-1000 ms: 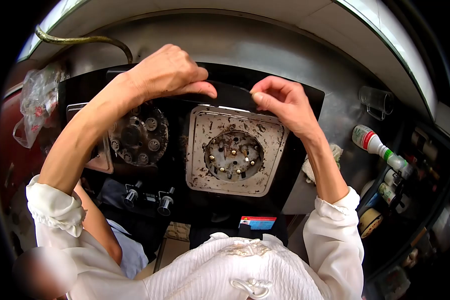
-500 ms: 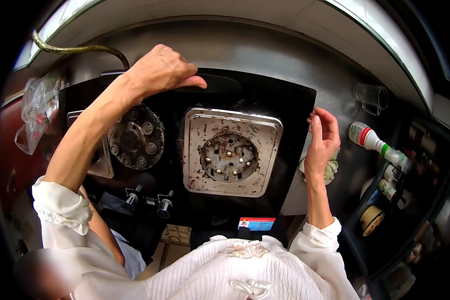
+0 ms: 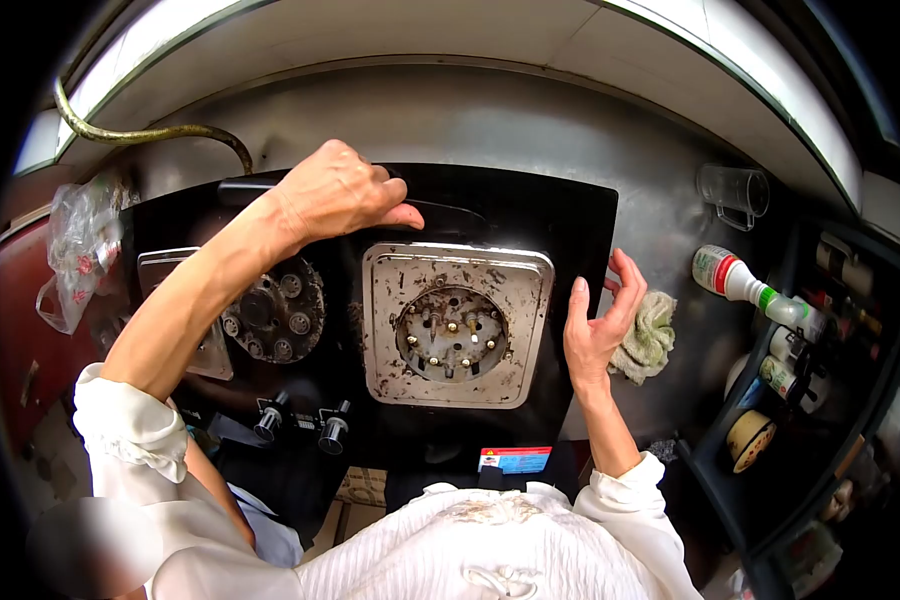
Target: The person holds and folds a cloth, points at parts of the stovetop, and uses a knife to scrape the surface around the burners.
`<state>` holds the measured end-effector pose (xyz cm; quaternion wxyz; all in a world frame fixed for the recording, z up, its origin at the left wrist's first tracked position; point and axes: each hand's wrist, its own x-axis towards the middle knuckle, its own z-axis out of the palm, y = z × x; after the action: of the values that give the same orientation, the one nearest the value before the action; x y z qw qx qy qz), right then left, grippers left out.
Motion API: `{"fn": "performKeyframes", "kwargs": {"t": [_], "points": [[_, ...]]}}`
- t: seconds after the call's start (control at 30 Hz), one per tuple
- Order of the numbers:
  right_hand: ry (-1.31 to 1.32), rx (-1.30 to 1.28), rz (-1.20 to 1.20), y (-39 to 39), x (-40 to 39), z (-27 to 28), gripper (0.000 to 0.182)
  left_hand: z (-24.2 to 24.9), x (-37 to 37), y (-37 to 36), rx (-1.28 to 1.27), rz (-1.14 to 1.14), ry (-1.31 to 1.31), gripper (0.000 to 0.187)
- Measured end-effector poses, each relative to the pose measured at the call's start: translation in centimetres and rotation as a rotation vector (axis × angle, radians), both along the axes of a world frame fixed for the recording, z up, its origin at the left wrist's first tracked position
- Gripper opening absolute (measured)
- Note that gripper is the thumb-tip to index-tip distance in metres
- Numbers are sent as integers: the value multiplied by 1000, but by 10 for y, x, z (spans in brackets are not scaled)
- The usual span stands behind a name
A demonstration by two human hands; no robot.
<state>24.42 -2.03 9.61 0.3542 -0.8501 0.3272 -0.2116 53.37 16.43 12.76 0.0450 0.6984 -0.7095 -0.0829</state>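
Note:
Above the back part of the black glass hob (image 3: 530, 215), my left hand (image 3: 345, 195) is closed, its thumb stretched to the right; whatever its curled fingers hold is hidden. Nearby is the stained square metal burner tray (image 3: 525, 330), with an open round burner well (image 3: 452, 335). My right hand (image 3: 605, 320) is at the hob's right edge, fingers apart, with nothing visible in it. Next to it a crumpled pale cloth (image 3: 647, 338) lies on the metal counter. Under my left forearm sits a dark round burner (image 3: 280, 310), partly covered.
A clear plastic bag (image 3: 75, 240) lies at the left, below a curved hose (image 3: 160, 132). On the right are a glass mug (image 3: 730, 190), a white spray bottle (image 3: 730, 272) and a dark rack (image 3: 730, 500) with items. Two knobs (image 3: 333, 432) are at the front.
The hob appears lower in view. My right hand has shifted left over the hob's edge, its fingers more spread, uncovering more of the cloth. My left hand remains closed near the back of the hob.

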Motion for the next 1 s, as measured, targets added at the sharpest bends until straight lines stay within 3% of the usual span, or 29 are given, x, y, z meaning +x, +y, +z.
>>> {"fn": "performKeyframes", "kwargs": {"t": [0.13, 0.23, 0.33, 0.43, 0.57, 0.63, 0.77, 0.9, 1.0], "points": [[7, 14, 14, 0, 1, 1, 51, -4, 11, -1, -8, 59, -46, 59], [-7, 21, 0, -1, 1, -2, 51, 0, 2, -6, 35, -44, 5, 58], [4, 28, -1, -1, 2, -1, 50, -2, 8, -12, -41, 75, -22, 57], [11, 44, 12, -1, 3, 0, 48, -3, -2, -8, 22, -23, -2, 57], [37, 42, 14, -2, 3, -3, 48, -3, 6, -8, -82, 71, -88, 56], [48, 63, 37, -3, 2, -3, 48, -2, -5, -6, -70, -29, -58, 57], [51, 69, 48, -4, 3, -5, 48, -6, 3, -9, -156, 63, -106, 57], [78, 74, 75, -4, 3, -3, 48, -5, -7, -5, -70, 18, -71, 56], [85, 52, 90, -5, 5, -4, 50, -9, -3, -5, -186, 48, -86, 56]]}}
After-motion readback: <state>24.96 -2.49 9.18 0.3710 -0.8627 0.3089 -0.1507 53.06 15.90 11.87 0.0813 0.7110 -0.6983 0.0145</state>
